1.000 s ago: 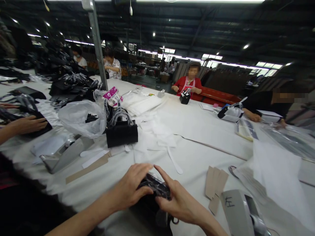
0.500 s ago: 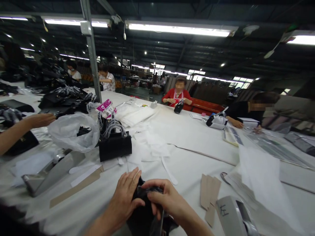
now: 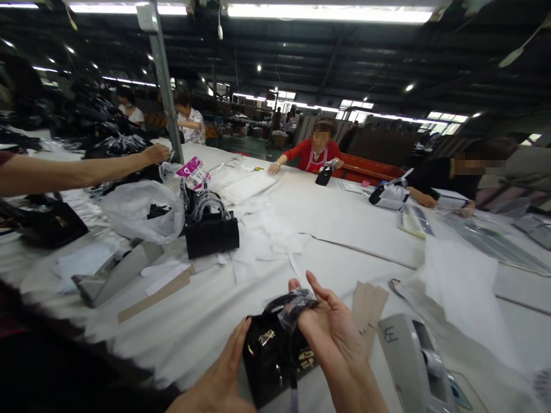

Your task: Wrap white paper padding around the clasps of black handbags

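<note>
Black and gold-trimmed, the handbag (image 3: 263, 367) is held over the desk (image 3: 202, 324), its wrapped handles (image 3: 296, 305) in the right hand's grip (image 3: 334, 330), its side touched by the left hand (image 3: 227, 367), whose closure cannot be told.

**Layout of the worktable (image 3: 344, 209), near edge to far**

Near edge: handbag (image 3: 267, 367), left hand (image 3: 226, 361) against its left side, right hand (image 3: 340, 335) at its handles. Right: tape dispenser (image 3: 402, 355), with cardboard strips (image 3: 373, 298) at its far left corner. Left: second tape dispenser (image 3: 123, 272); behind it, plastic bag (image 3: 123, 218), with second handbag (image 3: 213, 236) immediately to the right. Farther back: sheets (image 3: 245, 188), right of post (image 3: 165, 86). Beyond far edge: co-worker (image 3: 306, 154).
</note>
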The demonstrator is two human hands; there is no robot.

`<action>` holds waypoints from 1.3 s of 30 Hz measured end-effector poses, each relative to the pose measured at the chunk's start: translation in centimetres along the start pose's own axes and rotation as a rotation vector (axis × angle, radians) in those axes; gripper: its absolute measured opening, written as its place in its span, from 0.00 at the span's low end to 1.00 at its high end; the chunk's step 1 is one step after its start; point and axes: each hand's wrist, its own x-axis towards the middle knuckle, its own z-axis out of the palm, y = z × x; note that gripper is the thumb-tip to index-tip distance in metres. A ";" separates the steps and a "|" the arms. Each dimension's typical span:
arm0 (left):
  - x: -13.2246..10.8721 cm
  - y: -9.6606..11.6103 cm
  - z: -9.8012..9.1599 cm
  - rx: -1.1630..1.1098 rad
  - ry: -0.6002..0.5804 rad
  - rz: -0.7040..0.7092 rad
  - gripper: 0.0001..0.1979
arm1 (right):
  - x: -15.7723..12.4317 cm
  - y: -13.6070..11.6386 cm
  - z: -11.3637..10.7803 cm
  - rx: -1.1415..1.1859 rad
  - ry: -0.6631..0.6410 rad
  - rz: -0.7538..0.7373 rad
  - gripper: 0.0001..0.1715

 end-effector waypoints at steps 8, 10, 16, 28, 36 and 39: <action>4.9 2.6 1.8 -0.075 0.253 0.231 0.53 | 0.7 0.3 -1.0 -0.092 -0.205 -0.200 0.29; 5.5 2.4 0.8 -0.099 0.208 0.237 0.52 | 0.6 0.0 -1.8 -0.173 -0.273 -0.230 0.31; 5.9 2.3 -3.5 -0.160 -0.005 0.286 0.53 | -2.5 0.8 -2.8 -0.310 -0.369 -0.243 0.36; 6.7 1.5 -6.9 -0.266 -0.188 0.069 0.39 | -0.2 -1.4 -10.3 -1.078 0.047 -0.769 0.39; 8.0 2.7 -6.4 -0.295 -0.132 0.025 0.21 | 4.8 1.2 -13.9 -1.467 -0.037 -0.565 0.33; 6.3 2.2 -5.8 -0.208 -0.067 0.026 0.20 | 4.4 1.3 -15.7 -1.546 -0.043 -0.467 0.33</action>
